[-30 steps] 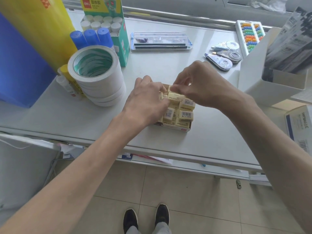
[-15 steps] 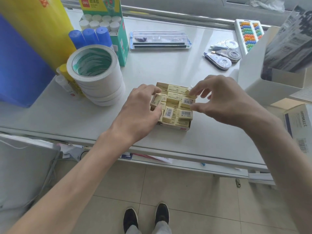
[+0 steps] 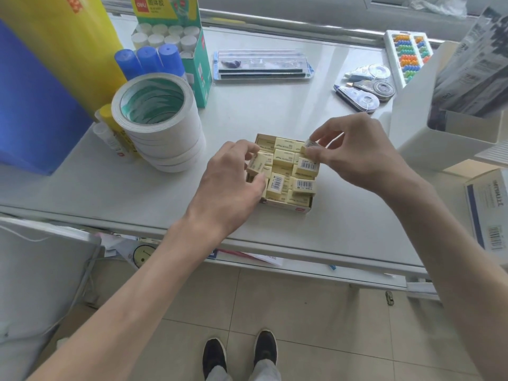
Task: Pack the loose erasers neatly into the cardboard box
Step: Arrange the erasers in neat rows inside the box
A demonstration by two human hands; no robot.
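Box: small open cardboard box (image 3: 299,209), between both hands.
Contents: pale yellow wrapped erasers (image 3: 284,158), in rows, some tilted.
Left hand (image 3: 228,185): pinches left-edge eraser (image 3: 259,163).
Right hand (image 3: 354,152): pinches far-right-corner eraser (image 3: 310,144).
Beyond left hand: green carton (image 3: 199,75) holds white-capped glue sticks (image 3: 162,37).

The pale flat-topped bench (image 3: 275,111) is carrying a small open cardboard box (image 3: 286,208) near its front edge, with a tall stack of white tape rolls (image 3: 165,138) standing to its left. Farther back, a green carton of glue sticks (image 3: 202,75), a clear plastic stationery case (image 3: 261,66), three correction-tape dispensers (image 3: 362,92) and a white plastic organiser (image 3: 412,125) are sitting apart.
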